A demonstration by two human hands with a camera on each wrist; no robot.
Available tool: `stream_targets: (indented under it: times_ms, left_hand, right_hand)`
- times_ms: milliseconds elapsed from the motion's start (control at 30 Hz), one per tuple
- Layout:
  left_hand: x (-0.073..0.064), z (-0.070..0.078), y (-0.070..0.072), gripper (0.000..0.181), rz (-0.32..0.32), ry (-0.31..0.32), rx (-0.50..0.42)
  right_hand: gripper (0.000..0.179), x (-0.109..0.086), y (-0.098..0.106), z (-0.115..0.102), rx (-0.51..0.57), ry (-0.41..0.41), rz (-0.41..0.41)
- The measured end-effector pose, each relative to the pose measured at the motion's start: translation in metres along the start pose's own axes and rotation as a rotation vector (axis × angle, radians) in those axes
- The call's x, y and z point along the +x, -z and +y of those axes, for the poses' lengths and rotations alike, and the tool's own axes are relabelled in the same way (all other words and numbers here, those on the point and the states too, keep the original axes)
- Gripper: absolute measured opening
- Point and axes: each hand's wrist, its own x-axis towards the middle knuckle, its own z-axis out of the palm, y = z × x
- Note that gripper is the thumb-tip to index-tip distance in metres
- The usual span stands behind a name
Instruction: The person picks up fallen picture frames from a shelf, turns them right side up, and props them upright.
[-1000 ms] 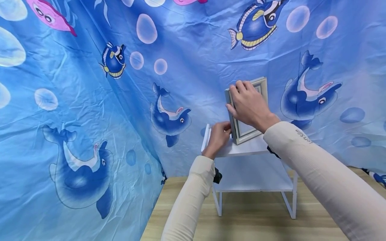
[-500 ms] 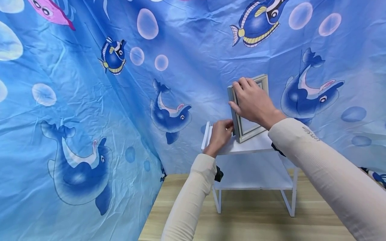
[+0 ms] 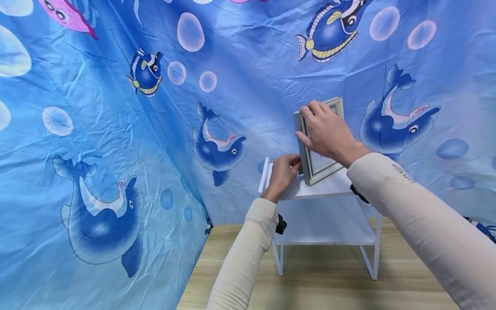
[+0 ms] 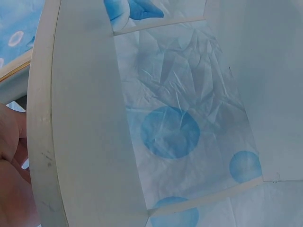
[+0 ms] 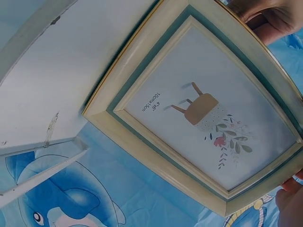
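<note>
A cream picture frame (image 3: pixel 326 173) with a green-grey inner band stands tilted on the white side table (image 3: pixel 336 187). My right hand (image 3: pixel 328 132) grips its upper left part, fingers over the top and thumb at the left side. Curled fingers of my left hand (image 3: pixel 283 175) reach behind the frame's lower left edge, beside a dark piece at its back; their tips are hidden. Seen by the right wrist camera, the frame (image 5: pixel 158 161) holds a printed sheet with a chair and flowers. The left wrist camera catches only part of the left hand (image 4: pixel 12 165) past the table edge.
The table has a raised left rim (image 3: pixel 265 175), a lower shelf (image 3: pixel 325 226) and white legs (image 3: pixel 369 262). It stands on a wood-patterned floor (image 3: pixel 321 288). Blue sea-print cloth (image 3: pixel 255 77) hangs close behind and to the left.
Compared with a second ago, the frame and right hand sit slightly farther right. The left hand keeps its place behind the frame's lower left edge.
</note>
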Motion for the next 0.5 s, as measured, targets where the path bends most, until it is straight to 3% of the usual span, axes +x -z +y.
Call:
stream_targets:
  times_ms: [500]
  left_hand:
    - [0.0033,-0.0001,0.0018,0.022,0.002,-0.009,0.021]
  right_hand:
    - [0.061,0.0001,0.0038,0.0053,0.053,-0.011,-0.056]
